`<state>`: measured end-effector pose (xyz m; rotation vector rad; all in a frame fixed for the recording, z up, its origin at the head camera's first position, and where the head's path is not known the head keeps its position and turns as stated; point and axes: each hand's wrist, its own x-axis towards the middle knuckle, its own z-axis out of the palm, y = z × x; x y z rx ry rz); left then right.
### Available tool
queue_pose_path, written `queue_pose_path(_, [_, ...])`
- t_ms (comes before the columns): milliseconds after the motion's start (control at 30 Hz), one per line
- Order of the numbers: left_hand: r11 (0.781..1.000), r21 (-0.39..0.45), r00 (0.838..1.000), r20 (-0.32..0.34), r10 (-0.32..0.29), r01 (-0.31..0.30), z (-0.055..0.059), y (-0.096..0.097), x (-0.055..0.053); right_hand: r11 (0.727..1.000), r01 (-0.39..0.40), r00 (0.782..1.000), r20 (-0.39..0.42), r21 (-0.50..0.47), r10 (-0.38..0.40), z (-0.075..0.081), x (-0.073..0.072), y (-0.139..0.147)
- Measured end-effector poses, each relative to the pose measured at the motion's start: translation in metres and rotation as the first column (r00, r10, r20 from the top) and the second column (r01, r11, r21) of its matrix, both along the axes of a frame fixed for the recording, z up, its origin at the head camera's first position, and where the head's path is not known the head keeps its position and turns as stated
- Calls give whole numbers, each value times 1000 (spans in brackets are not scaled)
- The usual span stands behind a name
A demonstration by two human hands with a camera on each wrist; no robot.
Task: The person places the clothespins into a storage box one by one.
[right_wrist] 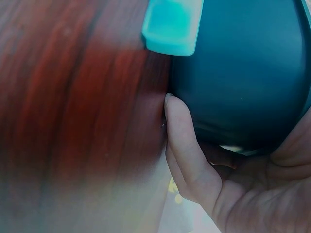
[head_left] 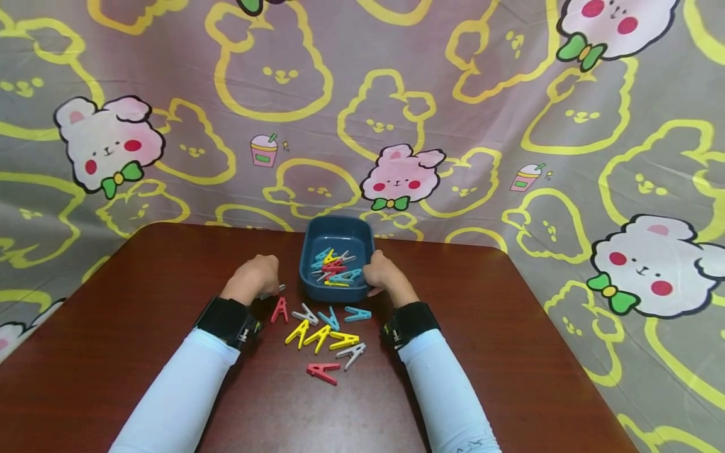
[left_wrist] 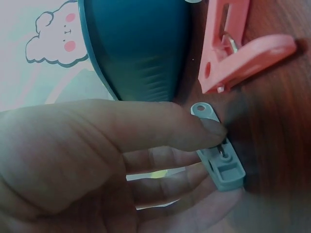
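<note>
My left hand [head_left: 253, 279] pinches a grey clothespin [left_wrist: 224, 167] between thumb and fingers, low over the table, left of a dark blue plastic box [head_left: 308, 289]. A red clothespin [left_wrist: 233, 53] lies close by that hand. At the box's right side my right hand [head_left: 387, 277] holds the wall near the front corner, with one digit along the lower edge in the right wrist view; some of its fingers are hidden. Inside the box is a pile of mixed clothespins [head_left: 334, 267]. In front of it lie several loose ones, among them a yellow clothespin [head_left: 320, 338] and a blue clothespin [head_left: 358, 314].
The brown wooden table [head_left: 464, 377] ends at a patterned cloth [head_left: 487, 113] hanging behind the box. Nearest the person lies another red clothespin [head_left: 323, 372]. A black band [head_left: 226, 323] is strapped round each wrist.
</note>
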<state>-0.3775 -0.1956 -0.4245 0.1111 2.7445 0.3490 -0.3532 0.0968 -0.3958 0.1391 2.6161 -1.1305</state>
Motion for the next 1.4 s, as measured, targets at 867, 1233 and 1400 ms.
queue_pose_path(867, [959, 278, 869, -486, 95, 50, 62, 23, 6, 1000, 30, 1000, 1, -7, -30, -2, -2, -4])
queue_pose_path(1233, [983, 108, 901, -425, -90, 150, 71, 87, -29, 1000, 28, 1000, 6, -6, -28, -2, -4, -2])
queue_pose_path(1400, [976, 94, 901, -410, -141, 195, 60, 98, -37, 1000, 16, 1000, 6, -11, -16, -1, -3, -1])
